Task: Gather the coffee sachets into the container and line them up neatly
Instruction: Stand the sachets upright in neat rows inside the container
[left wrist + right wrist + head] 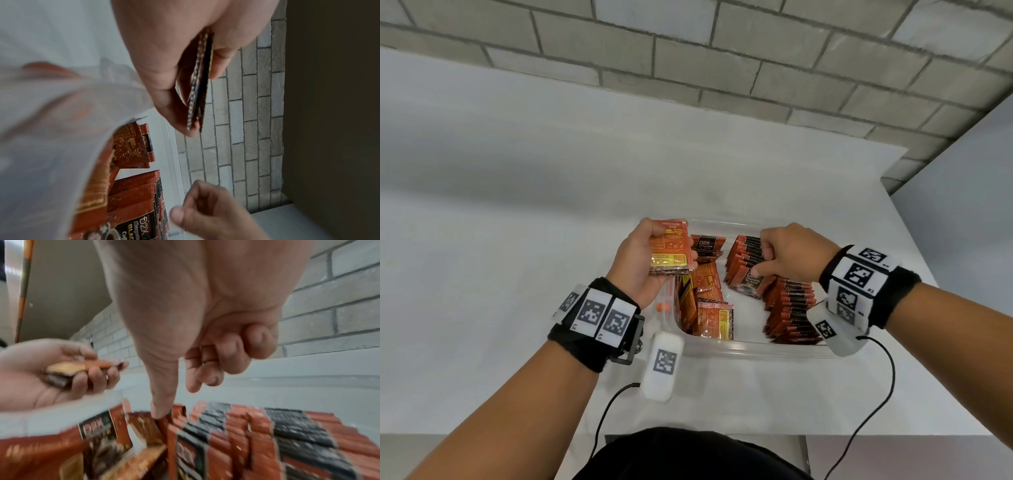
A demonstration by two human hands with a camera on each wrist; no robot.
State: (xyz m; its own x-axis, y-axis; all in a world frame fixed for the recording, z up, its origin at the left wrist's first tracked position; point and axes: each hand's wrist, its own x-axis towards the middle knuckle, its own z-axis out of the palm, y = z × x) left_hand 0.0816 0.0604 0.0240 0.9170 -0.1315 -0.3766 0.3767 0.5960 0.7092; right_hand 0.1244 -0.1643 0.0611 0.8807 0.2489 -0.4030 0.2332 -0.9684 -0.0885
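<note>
A clear plastic container (739,353) sits on the white table and holds red and black coffee sachets. A tidy overlapped row of sachets (791,308) runs along its right side up to the far end (744,253). Loose sachets (709,301) lie jumbled on the left side. My left hand (643,260) grips a small stack of sachets (671,250) above the container's left edge; the stack (198,91) shows edge-on in the left wrist view. My right hand (784,257) hovers over the row, fingers curled and empty, thumb tip (160,412) touching a sachet's top edge.
The white table (517,205) extends left and far, ending at a grey brick wall (722,68). Its right edge (914,240) runs close to the container. A small orange piece (664,307) sits at the container's left rim. Cables hang from both wristbands.
</note>
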